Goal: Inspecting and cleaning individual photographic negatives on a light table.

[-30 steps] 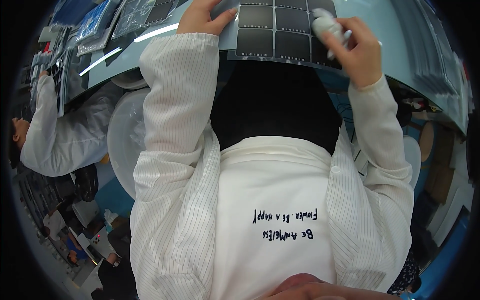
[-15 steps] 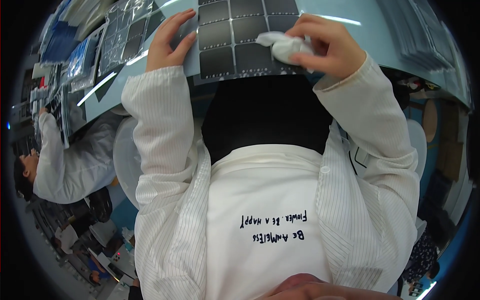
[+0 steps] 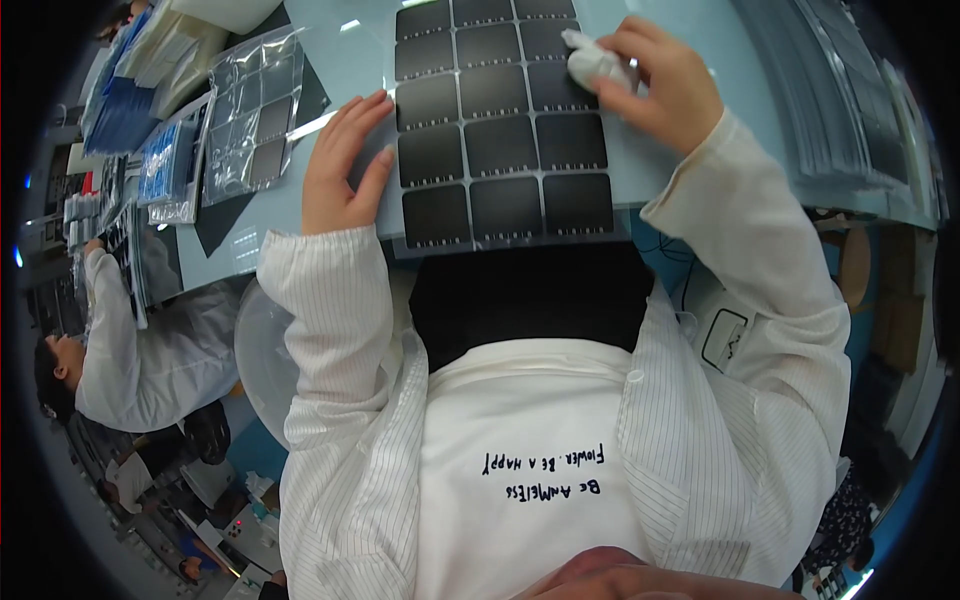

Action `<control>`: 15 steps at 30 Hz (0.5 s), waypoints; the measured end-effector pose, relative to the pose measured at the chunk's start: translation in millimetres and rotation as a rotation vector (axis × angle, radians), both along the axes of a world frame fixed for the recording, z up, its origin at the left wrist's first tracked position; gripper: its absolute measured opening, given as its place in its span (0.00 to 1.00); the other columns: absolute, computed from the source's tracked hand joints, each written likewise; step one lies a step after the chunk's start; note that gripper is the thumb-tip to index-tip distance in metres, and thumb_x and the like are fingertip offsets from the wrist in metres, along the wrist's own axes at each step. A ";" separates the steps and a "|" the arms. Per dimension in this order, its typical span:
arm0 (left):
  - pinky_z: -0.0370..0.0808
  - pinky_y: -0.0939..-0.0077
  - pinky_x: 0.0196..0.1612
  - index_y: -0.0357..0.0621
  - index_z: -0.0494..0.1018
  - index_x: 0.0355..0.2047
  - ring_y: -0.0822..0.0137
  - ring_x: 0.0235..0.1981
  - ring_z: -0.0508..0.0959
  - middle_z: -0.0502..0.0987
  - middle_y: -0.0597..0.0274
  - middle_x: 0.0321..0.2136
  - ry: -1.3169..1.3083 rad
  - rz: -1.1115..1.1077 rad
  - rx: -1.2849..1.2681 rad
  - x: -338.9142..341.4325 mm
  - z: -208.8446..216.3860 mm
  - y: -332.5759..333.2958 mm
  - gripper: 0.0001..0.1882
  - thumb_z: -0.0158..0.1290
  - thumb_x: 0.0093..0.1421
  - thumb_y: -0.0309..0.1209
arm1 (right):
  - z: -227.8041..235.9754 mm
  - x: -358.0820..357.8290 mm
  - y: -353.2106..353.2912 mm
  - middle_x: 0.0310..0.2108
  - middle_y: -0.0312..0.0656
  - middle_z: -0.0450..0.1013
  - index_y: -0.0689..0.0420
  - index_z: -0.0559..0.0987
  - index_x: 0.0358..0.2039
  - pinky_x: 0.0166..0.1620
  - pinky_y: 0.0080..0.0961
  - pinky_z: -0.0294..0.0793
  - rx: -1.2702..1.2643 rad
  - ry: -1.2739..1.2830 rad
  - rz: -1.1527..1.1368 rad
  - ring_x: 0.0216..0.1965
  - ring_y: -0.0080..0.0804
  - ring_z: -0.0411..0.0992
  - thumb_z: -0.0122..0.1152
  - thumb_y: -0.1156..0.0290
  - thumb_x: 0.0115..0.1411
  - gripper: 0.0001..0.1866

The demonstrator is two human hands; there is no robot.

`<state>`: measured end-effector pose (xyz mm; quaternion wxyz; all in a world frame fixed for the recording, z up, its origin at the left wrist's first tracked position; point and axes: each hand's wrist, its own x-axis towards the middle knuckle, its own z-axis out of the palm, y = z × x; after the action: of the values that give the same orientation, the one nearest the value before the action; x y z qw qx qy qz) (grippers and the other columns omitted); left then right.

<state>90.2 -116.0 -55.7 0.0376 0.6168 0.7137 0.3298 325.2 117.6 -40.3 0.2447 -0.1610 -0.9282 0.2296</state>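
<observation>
Left hand [image 3: 345,165] lying flat, fingers spread and open, palm pressing the left edge of the sheet of dark square panels [image 3: 500,130] down onto the pale blue table [image 3: 300,215]. Gripping nothing, just pinning. Right hand [image 3: 665,85] curled shut around a small white wiping cloth [image 3: 592,62], the wad pressed on the sheet's upper right squares. Sheet itself lying on the table straight ahead, near edge poking out over the table edge toward the white coat.

Changed from a second ago: then held up off the table in both hands, tilted, cloth at the right edge. Half a second back, lowered, cloth coming across. Now flat and weighted, cloth set on a panel. Reads as the wiping pass properly under way, with the nearer rows apparently not yet reached.

Off to the left, a clear plastic bag of the same dark panels [image 3: 250,110], lying flat, apart from the left hand. Beyond that, stacks of blue packets [image 3: 130,110] toward the far left corner. Along the right side of the table, a run of grey stacked sheets [image 3: 850,110]. At the left rim, a co-worker in a white striped coat [image 3: 130,350], bent over the same table, well apart.
</observation>
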 end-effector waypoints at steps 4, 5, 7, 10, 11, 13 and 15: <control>0.60 0.62 0.60 0.42 0.69 0.50 0.53 0.58 0.64 0.69 0.57 0.53 0.014 0.007 -0.029 6.9 6.5 1.9 0.23 0.49 0.52 0.22 | 9.4 -0.7 -50.8 0.31 0.41 0.68 0.60 0.74 0.36 0.30 0.28 0.72 -0.077 -0.157 0.406 0.28 0.37 0.72 0.63 0.70 0.46 0.16; 0.60 0.62 0.60 0.41 0.69 0.50 0.53 0.58 0.64 0.69 0.56 0.53 0.035 0.011 -0.043 9.8 7.9 1.7 0.23 0.49 0.51 0.22 | 18.6 -0.4 -57.8 0.32 0.41 0.68 0.59 0.75 0.36 0.30 0.30 0.73 -0.115 -0.265 0.480 0.29 0.38 0.72 0.63 0.70 0.45 0.16; 0.60 0.61 0.59 0.39 0.69 0.50 0.52 0.58 0.64 0.69 0.55 0.53 0.070 0.013 -0.065 13.7 9.9 1.5 0.23 0.49 0.51 0.21 | 24.8 -4.3 -46.9 0.33 0.40 0.68 0.58 0.76 0.37 0.31 0.30 0.73 -0.171 -0.327 0.581 0.30 0.38 0.73 0.64 0.70 0.45 0.16; 0.60 0.61 0.59 0.39 0.69 0.50 0.51 0.58 0.64 0.69 0.55 0.53 0.057 0.019 -0.072 21.7 19.7 3.6 0.23 0.49 0.51 0.22 | 17.9 -9.7 9.8 0.30 0.39 0.69 0.59 0.77 0.38 0.28 0.24 0.69 -0.216 -0.097 0.337 0.26 0.33 0.70 0.63 0.70 0.46 0.16; 0.61 0.60 0.58 0.39 0.68 0.51 0.50 0.57 0.64 0.69 0.54 0.53 0.050 0.016 -0.065 22.7 21.3 5.6 0.24 0.49 0.51 0.22 | 17.6 -10.6 26.3 0.30 0.40 0.69 0.59 0.77 0.38 0.28 0.24 0.68 -0.067 -0.090 0.123 0.25 0.34 0.69 0.63 0.70 0.46 0.16; 0.61 0.60 0.58 0.38 0.68 0.51 0.49 0.57 0.64 0.70 0.53 0.53 0.041 0.014 -0.075 27.0 23.5 7.0 0.24 0.49 0.51 0.22 | 15.6 -9.1 39.1 0.28 0.41 0.69 0.62 0.76 0.36 0.28 0.26 0.69 0.135 -0.065 -0.199 0.25 0.35 0.69 0.61 0.70 0.46 0.15; 0.61 0.59 0.58 0.37 0.68 0.51 0.47 0.57 0.65 0.70 0.52 0.52 0.028 0.017 -0.102 28.3 25.8 8.0 0.24 0.48 0.51 0.23 | 15.1 -11.9 14.5 0.29 0.41 0.69 0.62 0.76 0.35 0.27 0.26 0.70 0.105 -0.042 -0.088 0.25 0.35 0.70 0.61 0.71 0.47 0.14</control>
<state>118.5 -108.0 -29.9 0.0561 0.6127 0.7352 0.2845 313.3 132.1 -25.2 0.2429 -0.1933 -0.9360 0.1662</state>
